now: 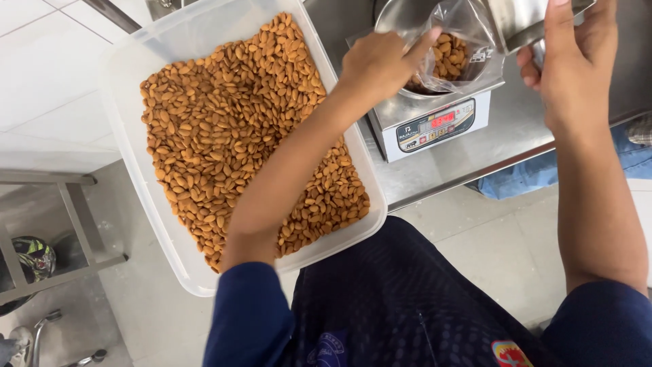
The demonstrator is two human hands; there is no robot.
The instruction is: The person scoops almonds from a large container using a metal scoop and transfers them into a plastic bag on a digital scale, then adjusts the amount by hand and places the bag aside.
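We note a steel counter [441,173] with a white tiled floor [47,88] below it and a grey metal frame [75,224] at the lower left. On the counter stands a small scale [435,126] with a lit red display, carrying a steel bowl [401,17]. Inside the bowl sits a clear plastic bag [462,41], partly filled with almonds; its mouth opens upward and tilts toward the wearer, its long axis running roughly from the bowl's base up to the open rim.

The left hand [380,64] has its fingers [421,41] pinched together on the bag's near edge, holding the rim. The right hand [577,61], beyond the bag from those fingers, is wrapped around a steel scoop [523,24], fingers closed on its handle; the scoop's body lies just above the bag's mouth.

Behind the left wrist lies a large white plastic tray [136,170] filled with almonds [224,136], overhanging the counter edge. The left forearm crosses over the tray. A blue cloth [536,173] shows under the counter.
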